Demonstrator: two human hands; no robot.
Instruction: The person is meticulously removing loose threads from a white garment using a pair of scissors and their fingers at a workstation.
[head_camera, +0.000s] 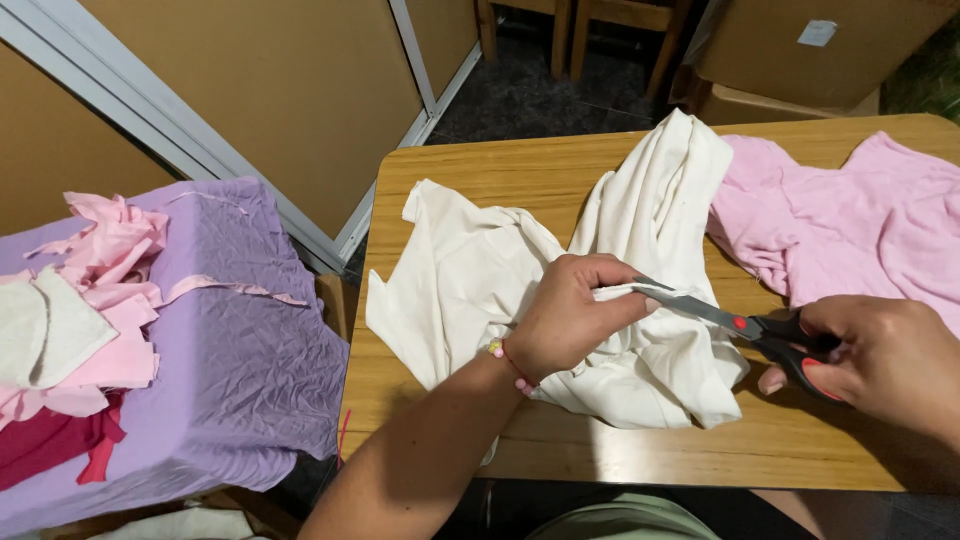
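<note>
Seen from the head camera, the left hand (572, 312) pinches a fold of the white cloth (470, 290) lying crumpled on the wooden table (520, 170). The right hand (885, 355) is closed through the handles of the scissors (745, 325), their blades nearly shut at that fold. A pink garment (850, 220) lies just beside it, and cut scraps (90, 300) are piled on the purple-covered surface (240, 350).

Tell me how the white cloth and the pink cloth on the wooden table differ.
The white cloth lies in the middle of the table, bunched up; the pink cloth lies spread flatter at the far right corner. The left hand pinches a fold of the white cloth and the scissors in the right hand meet it; nothing touches the pink cloth but the white one's edge. Both are soft, crumpled fabric.
</note>
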